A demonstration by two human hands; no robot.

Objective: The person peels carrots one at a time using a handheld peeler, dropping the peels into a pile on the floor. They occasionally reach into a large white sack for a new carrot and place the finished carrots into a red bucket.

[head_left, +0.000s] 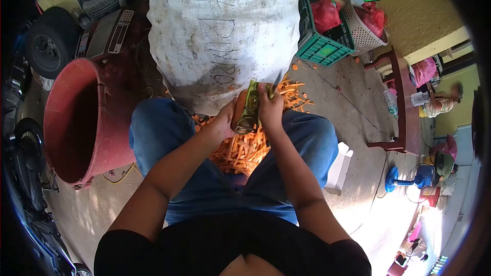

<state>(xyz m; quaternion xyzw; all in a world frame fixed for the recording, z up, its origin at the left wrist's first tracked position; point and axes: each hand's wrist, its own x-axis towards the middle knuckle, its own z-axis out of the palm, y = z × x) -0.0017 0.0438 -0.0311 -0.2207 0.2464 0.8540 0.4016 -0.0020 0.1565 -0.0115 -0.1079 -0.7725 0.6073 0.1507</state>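
Note:
My left hand [225,120] is closed around a thick orange carrot [238,110] held above my lap. Against the carrot lies a long green and dark piece [251,103], whose exact kind I cannot make out. My right hand [270,108] is closed at its right side, on a tool with a narrow grey blade [277,79] pointing up and away. Its handle is mostly hidden by my fingers. Beneath both hands, orange peelings [240,151] are heaped between my knees, with more peelings [295,96] beyond my right knee.
A bulging white sack [225,36] with handwriting stands right in front. To the left is a large red tub [115,122], near tyres [51,41]. At right are a green crate [327,48], a wooden bench [404,107], a blue fan [409,179] and a white box [338,171].

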